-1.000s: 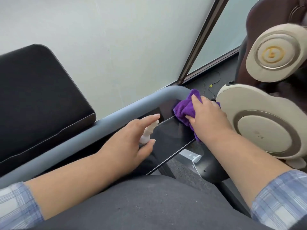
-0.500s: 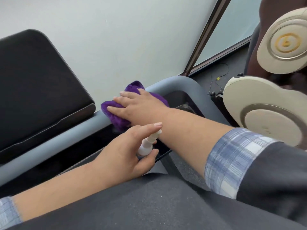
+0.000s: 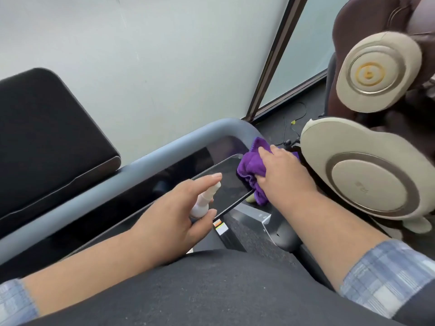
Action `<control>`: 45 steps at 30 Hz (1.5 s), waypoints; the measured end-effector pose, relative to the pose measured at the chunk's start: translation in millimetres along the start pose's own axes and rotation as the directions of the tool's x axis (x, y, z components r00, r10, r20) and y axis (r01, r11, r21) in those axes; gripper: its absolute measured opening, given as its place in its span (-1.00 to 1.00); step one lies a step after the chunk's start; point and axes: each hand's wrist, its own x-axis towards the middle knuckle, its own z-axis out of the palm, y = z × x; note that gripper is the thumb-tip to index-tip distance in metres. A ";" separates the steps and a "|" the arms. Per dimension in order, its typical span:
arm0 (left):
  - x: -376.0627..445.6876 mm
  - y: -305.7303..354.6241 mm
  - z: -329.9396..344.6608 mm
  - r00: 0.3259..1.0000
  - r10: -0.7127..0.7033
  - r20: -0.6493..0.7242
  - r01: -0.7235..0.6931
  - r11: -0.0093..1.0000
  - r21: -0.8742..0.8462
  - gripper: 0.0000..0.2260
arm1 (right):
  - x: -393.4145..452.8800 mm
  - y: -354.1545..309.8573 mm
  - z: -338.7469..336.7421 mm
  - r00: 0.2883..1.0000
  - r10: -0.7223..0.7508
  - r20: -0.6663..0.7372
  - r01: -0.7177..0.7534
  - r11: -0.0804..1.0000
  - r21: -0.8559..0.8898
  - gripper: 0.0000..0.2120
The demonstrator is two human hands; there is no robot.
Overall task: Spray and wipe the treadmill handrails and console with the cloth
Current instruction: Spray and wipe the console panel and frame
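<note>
— At the right-hand bend of the handrail (image 3: pixel 179 147), where's your cloth (image 3: pixel 250 169)?

— Bunched under your right hand (image 3: pixel 283 171), whose grip presses and holds it on the console (image 3: pixel 226 182) corner. It looks soft, light and limp, so keep it wadded beneath the palm.

— And the spray bottle (image 3: pixel 203 202)?

— Your left hand (image 3: pixel 173 220) curls round it, forefinger on top. It seems small, light and smooth; hold its body.

— What's changed?

— Half a second ago the cloth was further left along the rail; now it's back at the corner.
</note>
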 end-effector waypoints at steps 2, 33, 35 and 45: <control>1.3 0.1 4.9 1.000 -0.018 0.002 0.018 1.000 0.023 -0.37 | -26.2 15.5 4.9 0.999 0.041 0.006 -0.041 0.999 0.006 -0.40; -63.8 11.7 2.2 0.953 -0.266 -0.147 0.271 0.962 0.014 -0.34 | -17.9 -94.5 48.3 0.879 -0.475 -0.047 0.473 0.880 -0.036 -0.50; -58.3 13.1 2.8 0.965 -0.225 -0.137 0.233 0.972 0.043 -0.42 | -29.5 -114.5 57.2 0.812 -0.583 -0.036 0.582 0.812 -0.032 -0.55; -51.8 7.0 -0.5 0.984 -0.160 -0.085 0.163 0.986 0.036 -0.43 | 9.4 -46.4 38.9 0.950 -0.293 -0.110 0.298 0.954 0.032 -0.61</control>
